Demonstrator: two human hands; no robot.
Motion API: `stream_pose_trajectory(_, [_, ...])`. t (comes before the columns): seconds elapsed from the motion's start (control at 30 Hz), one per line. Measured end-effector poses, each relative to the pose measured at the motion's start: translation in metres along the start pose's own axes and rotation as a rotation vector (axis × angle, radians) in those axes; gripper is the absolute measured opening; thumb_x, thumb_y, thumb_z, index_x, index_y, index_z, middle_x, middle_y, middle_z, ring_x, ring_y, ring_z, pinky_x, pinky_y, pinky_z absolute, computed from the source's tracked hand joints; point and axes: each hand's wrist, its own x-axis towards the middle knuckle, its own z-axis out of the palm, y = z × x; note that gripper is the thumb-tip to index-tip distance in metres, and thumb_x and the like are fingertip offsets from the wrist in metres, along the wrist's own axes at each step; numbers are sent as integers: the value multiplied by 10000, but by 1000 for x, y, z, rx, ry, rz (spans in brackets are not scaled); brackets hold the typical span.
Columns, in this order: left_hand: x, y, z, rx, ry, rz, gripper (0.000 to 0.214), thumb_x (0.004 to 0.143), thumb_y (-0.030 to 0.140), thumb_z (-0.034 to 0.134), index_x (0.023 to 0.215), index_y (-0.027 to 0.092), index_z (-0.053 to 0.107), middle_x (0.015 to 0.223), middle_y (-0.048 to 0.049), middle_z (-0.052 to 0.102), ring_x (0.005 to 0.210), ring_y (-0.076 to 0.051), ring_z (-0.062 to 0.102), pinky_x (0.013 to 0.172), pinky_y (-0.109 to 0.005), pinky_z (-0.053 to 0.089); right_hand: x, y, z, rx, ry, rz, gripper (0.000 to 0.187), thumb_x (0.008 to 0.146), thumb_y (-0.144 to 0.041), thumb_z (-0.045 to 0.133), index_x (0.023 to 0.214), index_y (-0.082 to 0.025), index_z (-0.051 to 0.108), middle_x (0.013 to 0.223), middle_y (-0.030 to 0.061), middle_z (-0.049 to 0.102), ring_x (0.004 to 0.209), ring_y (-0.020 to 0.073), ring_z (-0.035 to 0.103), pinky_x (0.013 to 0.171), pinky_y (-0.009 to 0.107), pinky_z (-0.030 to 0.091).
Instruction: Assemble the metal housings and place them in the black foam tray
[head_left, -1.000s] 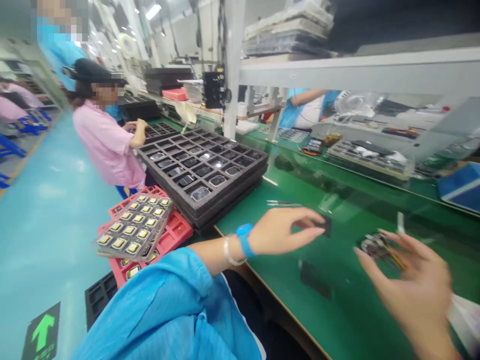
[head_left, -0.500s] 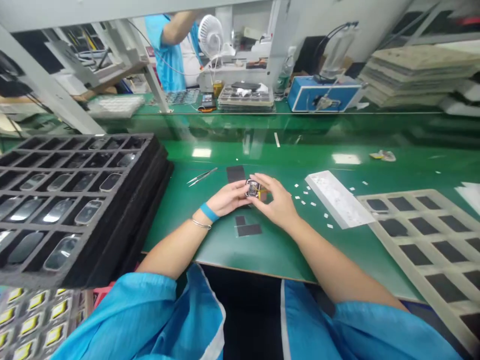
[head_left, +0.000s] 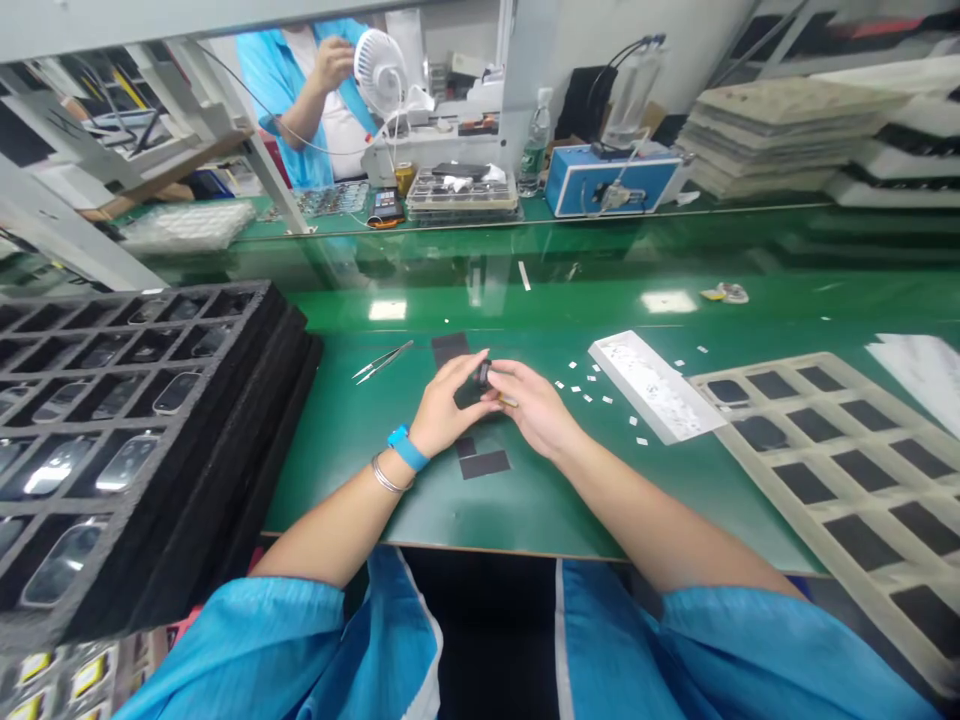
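Observation:
A small dark electronic device, shaped like a watch case, is held up between my two hands over the bench. The fingers and thumb of my left hand close on its left side. My right hand grips it from the right, and a small yellowish piece shows by the right fingers. Much of the device is hidden by the fingers. Black rectangular sheets lie below the hands, and another black sheet lies behind them. Metal tweezers rest to the left on the green bench.
Stacked black foam trays with glassy parts stand at the left. To the right are a white box of small white pieces, scattered white bits, and a pale compartment tray. A co-worker's hand is beside a fan.
The device has been turned: its open inside showed before, and now its dark edge shows. My left fingers have lifted over it. The whole view has shifted slightly.

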Motion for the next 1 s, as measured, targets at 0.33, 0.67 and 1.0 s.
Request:
stream_pose_trajectory(0.33, [7,1,-17,-838,23,-455,640,560,284,896,1152,235,657,991,-36,700,837,-141,658,744,-250,543,-4,-4,-10,-697,94,-672,172,871,-383,629,859,-218,675,1002,47,716,970,201,652,926,398,492])
stream_pose_trajectory(0.67, [1,7,-10,-764,7,-244,769,523,192,914,1204,270,565,878,23,645,792,-107,631,712,-196,518,-14,2,-2,-1019,105,-1110,69,870,-264,654,857,-224,708,994,45,731,938,190,649,888,380,495])
stream_pose_trajectory(1.0, [-2,13,-3,-598,135,-193,687,536,271,921,1118,252,557,883,14,638,827,-120,639,748,-218,536,-15,6,-4,-1151,162,-1096,113,863,-262,623,827,-267,730,1064,16,726,966,202,615,1130,505,298])
